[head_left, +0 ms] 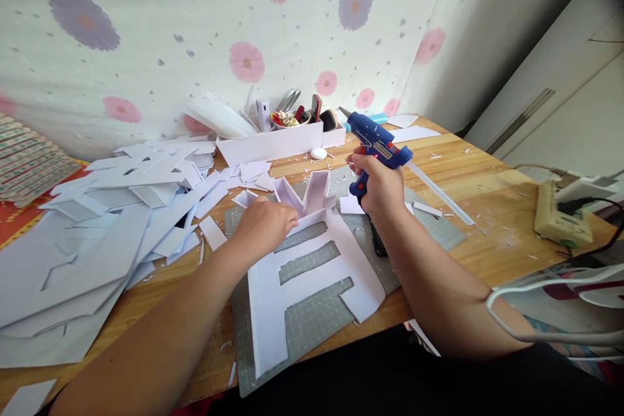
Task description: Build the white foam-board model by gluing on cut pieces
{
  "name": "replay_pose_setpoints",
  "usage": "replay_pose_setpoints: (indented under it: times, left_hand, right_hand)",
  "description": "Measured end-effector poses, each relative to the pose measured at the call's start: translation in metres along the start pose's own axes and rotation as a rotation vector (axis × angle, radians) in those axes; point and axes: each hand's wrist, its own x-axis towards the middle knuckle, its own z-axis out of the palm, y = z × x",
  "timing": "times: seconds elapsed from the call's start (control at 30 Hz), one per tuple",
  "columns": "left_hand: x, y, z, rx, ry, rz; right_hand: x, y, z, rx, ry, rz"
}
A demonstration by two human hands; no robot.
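Single head-worn view, facing forward and down over both hands (266, 224), arm's reach from tabletop (487, 208).

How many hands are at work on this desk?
2. The left hand is at the far end of the white cut-out, its fingertips partly hidden; the right hand holds the blue glue gun, to the right above the mat.

Cutout (312, 273): matt smooth white board | glue gun (373, 136): blue plastic | tabletop (487, 188): wood-grained
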Motion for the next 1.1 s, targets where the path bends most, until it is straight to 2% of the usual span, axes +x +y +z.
replay_pose_setpoints:
  times: [0.43, 0.67, 0.9, 1.1]
  left_hand:
    - [0.0046, -0.0006, -0.0048, -0.069, -0.053, -0.038]
    - [0.0055, 0.0000, -0.0044, -0.047, -0.037, -0.020]
    - [0.0037, -0.0027, -0.0016, -0.036, 0.009, 0.015]
    - [0.0031, -0.0001, -0.0015, -0.037, -0.024, -0.034]
  right_hand:
    - [-0.0005, -0.0004, 0.0005, -0.032, -0.032, -0.018]
    - [-0.0007, 0.0012, 0.0004, -0.043, -0.042, -0.028]
    - [-0.0022, 0.0003, 0.0011, -0.049, -0.010, 0.021]
    - [-0.0028, -0.0009, 0.0016, -0.025, -0.019, 0.013]
